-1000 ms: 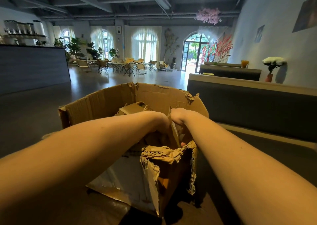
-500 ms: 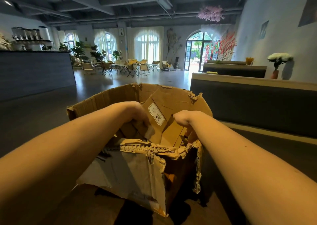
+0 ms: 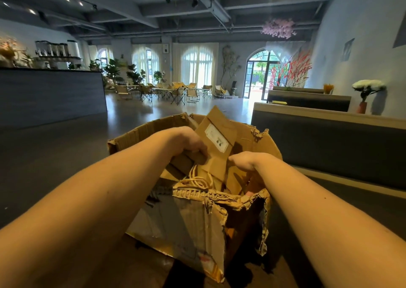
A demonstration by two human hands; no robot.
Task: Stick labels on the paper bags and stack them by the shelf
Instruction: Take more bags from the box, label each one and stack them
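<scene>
One paper bag — in left fingers

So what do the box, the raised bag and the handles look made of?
Box: corrugated cardboard, matte brown; fluting shows along its torn rim. Bag: thin kraft paper, matte, sharply creased, with a white label. Handles: pale twisted cord, probably paper; too small to be sure.

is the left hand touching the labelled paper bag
Touching. The head view shows the left hand curled round the lower left edge of the labelled paper bag, with no gap.
</scene>
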